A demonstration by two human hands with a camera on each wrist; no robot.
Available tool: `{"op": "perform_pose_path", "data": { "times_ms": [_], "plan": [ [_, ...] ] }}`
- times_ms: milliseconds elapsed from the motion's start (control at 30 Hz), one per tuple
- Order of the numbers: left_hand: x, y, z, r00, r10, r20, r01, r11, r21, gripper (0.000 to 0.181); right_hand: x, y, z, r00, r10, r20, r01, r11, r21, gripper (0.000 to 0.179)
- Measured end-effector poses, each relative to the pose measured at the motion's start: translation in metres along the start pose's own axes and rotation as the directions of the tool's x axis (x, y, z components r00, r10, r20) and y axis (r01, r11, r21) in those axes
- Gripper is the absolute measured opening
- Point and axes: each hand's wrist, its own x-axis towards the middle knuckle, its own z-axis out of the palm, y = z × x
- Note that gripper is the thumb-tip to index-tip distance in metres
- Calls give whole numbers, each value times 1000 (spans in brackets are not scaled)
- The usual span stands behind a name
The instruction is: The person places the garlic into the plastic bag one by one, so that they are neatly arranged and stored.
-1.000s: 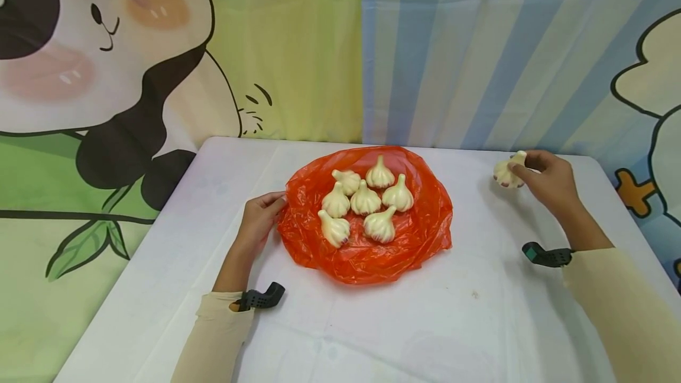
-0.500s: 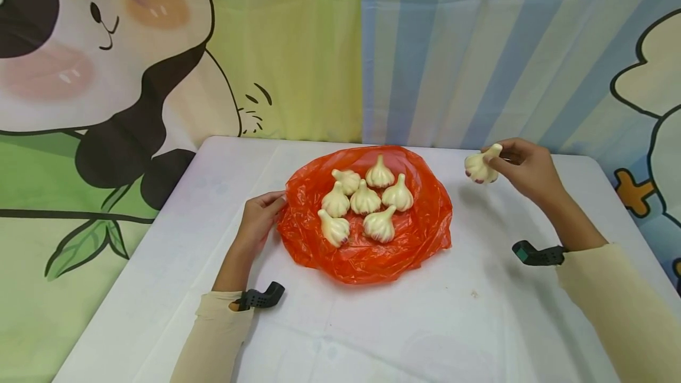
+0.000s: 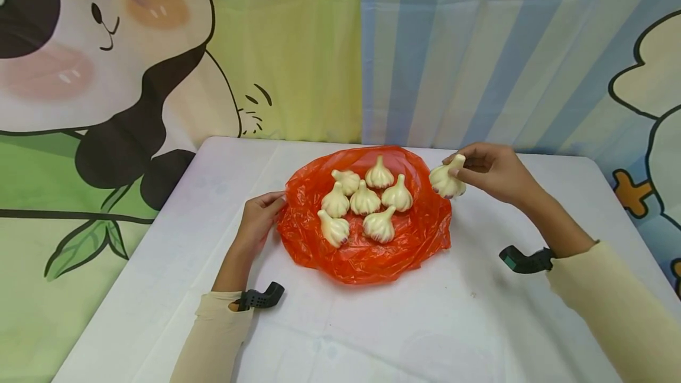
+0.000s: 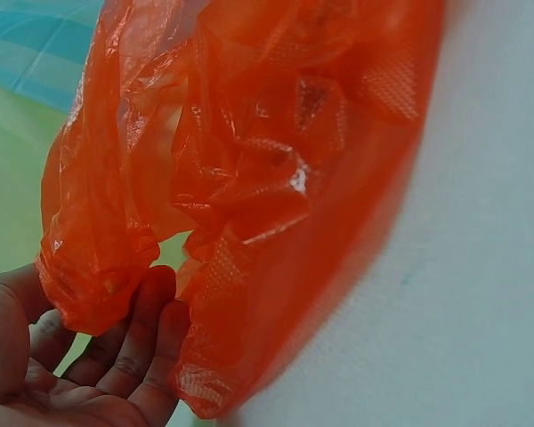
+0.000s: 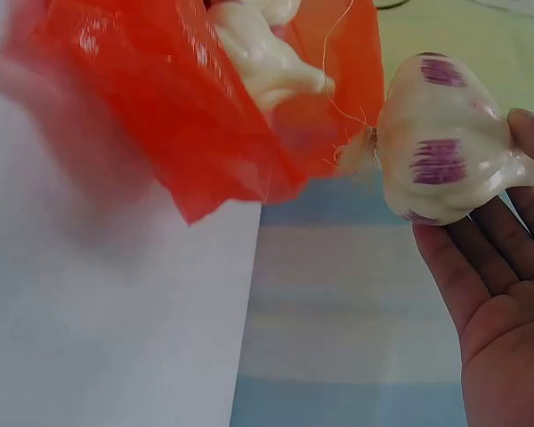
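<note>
An orange-red plastic bag [image 3: 367, 262] lies spread open on the table in the head view, with several white garlic bulbs [image 3: 366, 198] sitting in it. My left hand [image 3: 258, 221] pinches the bag's left rim; the left wrist view has a fold of the bag [image 4: 89, 285] between thumb and fingers. At the bag's right rim, my right hand [image 3: 495, 173] holds another garlic bulb [image 3: 447, 178] by its neck, stem up. Purple streaks and thin roots show on this bulb [image 5: 440, 133] in the right wrist view.
A white cloth covers the table [image 3: 404, 330]. Behind it hangs a printed curtain [image 3: 298, 46] with a panda and stripes. Each wrist wears a black camera mount, such as the right one [image 3: 527, 259].
My right hand has carried the garlic bulb leftward from the table's far right to the bag's right rim. My left hand and the bag have stayed in place.
</note>
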Motion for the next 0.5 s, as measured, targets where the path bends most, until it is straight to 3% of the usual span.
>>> {"op": "perform_pose_path", "data": {
  "times_ms": [233, 500],
  "plan": [
    [0, 0, 0, 1000, 1, 1, -1, 1000, -1, 34, 1, -8, 16, 992, -14, 122, 12, 1000, 19, 26],
    [-2, 2, 0, 1000, -5, 3, 5, 1000, 4, 33, 1, -6, 34, 979, -63, 194, 66, 998, -9, 22]
  ]
}}
